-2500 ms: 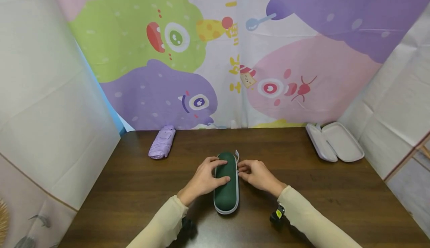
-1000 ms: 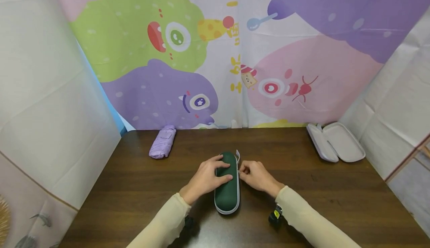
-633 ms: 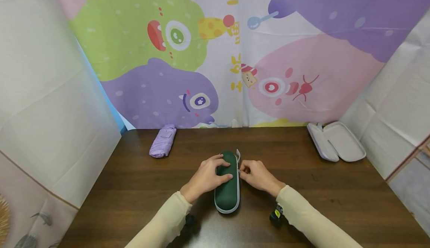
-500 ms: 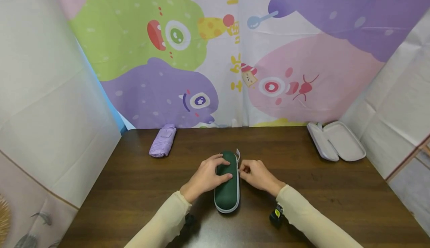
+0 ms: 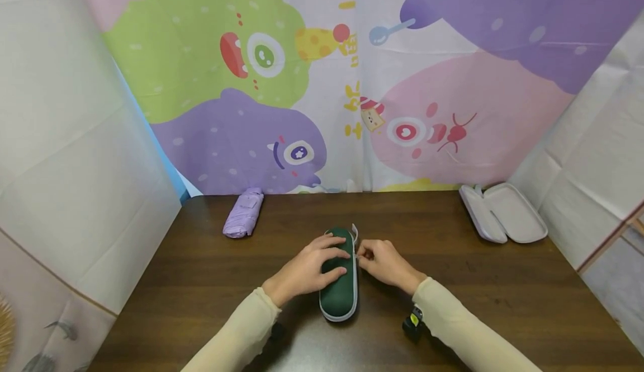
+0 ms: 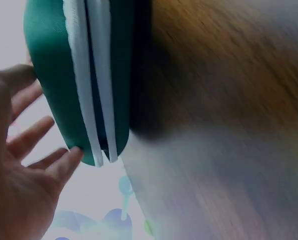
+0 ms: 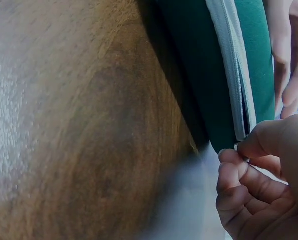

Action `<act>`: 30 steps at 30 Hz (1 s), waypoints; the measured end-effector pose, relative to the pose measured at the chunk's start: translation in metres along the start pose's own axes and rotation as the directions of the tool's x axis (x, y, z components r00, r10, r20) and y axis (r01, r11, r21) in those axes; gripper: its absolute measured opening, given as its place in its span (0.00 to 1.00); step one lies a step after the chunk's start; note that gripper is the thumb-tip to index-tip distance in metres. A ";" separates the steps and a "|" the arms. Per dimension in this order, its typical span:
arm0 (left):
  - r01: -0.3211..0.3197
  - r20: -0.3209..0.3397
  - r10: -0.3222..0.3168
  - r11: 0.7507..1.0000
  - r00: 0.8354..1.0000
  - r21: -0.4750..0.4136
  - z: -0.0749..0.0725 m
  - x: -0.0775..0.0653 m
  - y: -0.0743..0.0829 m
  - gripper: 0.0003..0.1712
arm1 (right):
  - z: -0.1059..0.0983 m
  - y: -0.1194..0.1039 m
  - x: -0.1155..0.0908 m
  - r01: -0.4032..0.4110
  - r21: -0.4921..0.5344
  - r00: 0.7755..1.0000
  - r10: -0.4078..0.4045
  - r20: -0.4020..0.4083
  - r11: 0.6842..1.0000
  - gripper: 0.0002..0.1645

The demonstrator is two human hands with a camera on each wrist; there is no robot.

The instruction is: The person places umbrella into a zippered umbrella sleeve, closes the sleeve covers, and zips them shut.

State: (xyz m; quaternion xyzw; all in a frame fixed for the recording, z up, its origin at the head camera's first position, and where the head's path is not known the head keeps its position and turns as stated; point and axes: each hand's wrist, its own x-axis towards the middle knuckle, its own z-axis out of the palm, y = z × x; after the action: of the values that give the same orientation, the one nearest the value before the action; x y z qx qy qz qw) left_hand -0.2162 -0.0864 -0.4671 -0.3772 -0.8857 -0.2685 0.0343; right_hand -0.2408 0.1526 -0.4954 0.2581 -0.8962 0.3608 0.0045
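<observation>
A dark green glasses case with a pale zip edge lies lengthwise on the table. My left hand rests over its top from the left, fingers spread and fingertips touching the shell. At the case's right edge, near the far end, my right hand pinches a small part at the zip. In the right wrist view, thumb and index finger meet at the end of the zip, mostly covering what they hold. The left wrist view shows a narrow dark gap between the two pale zip bands.
A folded purple umbrella lies at the back left of the brown table. At the back right, a pale zip case lies spread apart. A printed cloth hangs behind the table's far edge.
My left hand has shifted its fingers further across the case top, spreading them more. The right fingers have closed to a pinch at the zip. The case has barely moved.
</observation>
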 end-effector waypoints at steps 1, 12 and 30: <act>-0.028 0.013 0.028 1.000 1.000 0.005 0.000 0.000 -0.001 0.18 | 0.000 0.000 0.000 0.005 -0.001 1.000 -0.005 0.001 1.000 0.07; -0.136 0.082 0.131 0.990 0.988 0.048 0.003 -0.001 -0.008 0.25 | 0.000 0.008 -0.002 0.032 -0.024 0.999 -0.031 0.003 0.999 0.08; -0.098 0.110 0.094 0.994 0.989 0.038 0.002 0.001 -0.008 0.25 | -0.001 0.008 -0.004 0.038 -0.022 0.999 -0.037 0.034 0.999 0.09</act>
State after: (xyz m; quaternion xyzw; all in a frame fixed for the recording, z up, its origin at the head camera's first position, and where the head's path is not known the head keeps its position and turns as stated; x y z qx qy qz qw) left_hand -0.2225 -0.0892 -0.4717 -0.4326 -0.8727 -0.2265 0.0072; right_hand -0.2415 0.1594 -0.5007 0.2808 -0.8951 0.3464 -0.0008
